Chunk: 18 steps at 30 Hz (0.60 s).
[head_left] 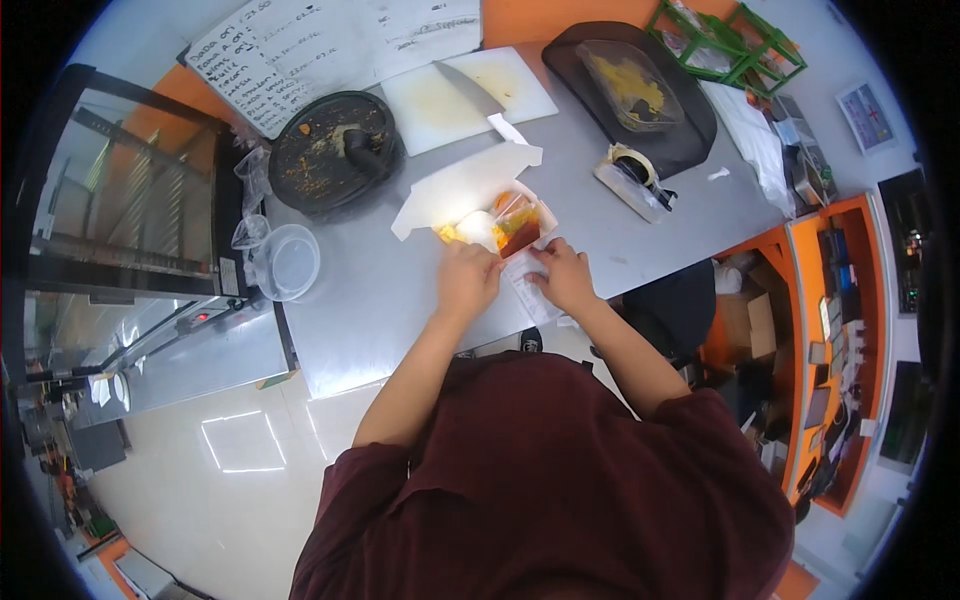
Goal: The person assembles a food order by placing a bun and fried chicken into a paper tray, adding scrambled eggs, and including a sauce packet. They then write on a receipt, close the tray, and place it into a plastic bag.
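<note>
A paper takeaway box stands on the steel table with its white lid folded back, away from me. Inside are a white mound that looks like rice, some yellow food, and a small clear packet with orange-red contents. My left hand is closed on the near edge of the box, its fingertips partly hidden. Hanging below the near right corner is a printed paper slip. Fingers of my right hand are closed on the slip at that corner.
Beyond the box a knife lies on a white cutting board. Left of it are a black round tray and clear plastic tubs. A tape dispenser and a tub of yellow food on a black tray sit to the right.
</note>
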Tool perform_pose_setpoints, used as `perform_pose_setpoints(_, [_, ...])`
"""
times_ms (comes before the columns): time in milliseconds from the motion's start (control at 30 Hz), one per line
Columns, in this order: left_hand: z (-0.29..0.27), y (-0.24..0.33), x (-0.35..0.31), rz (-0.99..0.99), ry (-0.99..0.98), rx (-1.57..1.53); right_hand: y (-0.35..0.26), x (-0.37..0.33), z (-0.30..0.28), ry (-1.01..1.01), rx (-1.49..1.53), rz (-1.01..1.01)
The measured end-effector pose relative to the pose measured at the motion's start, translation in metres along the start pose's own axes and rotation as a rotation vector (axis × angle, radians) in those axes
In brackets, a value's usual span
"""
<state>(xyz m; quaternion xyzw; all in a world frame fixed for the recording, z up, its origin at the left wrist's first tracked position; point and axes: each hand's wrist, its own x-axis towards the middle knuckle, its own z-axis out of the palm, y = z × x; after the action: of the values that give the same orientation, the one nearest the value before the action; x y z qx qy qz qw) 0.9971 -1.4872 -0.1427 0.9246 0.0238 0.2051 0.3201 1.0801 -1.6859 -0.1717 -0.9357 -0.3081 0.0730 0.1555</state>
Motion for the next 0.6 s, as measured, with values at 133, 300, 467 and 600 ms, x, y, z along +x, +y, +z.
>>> perform_pose_setpoints(133, [0.012, -0.013, -0.008, -0.012, 0.058, -0.006, 0.007, -0.010, 0.013, 0.253, 0.045, 0.044])
perform_pose_setpoints(300, [-0.007, -0.009, 0.000, 0.053, 0.168, 0.000, 0.025, -0.028, 0.025, 0.428, 0.315, 0.178])
perform_pose_setpoints(467, [-0.006, -0.014, -0.026, 0.234, 0.040, -0.133, 0.056, -0.052, 0.002, 0.550, 0.305, 0.197])
perform_pose_setpoints(600, [0.030, -0.012, -0.041, 0.294, -0.185, -0.292, 0.097, -0.067, -0.041, 0.669, 0.194, 0.293])
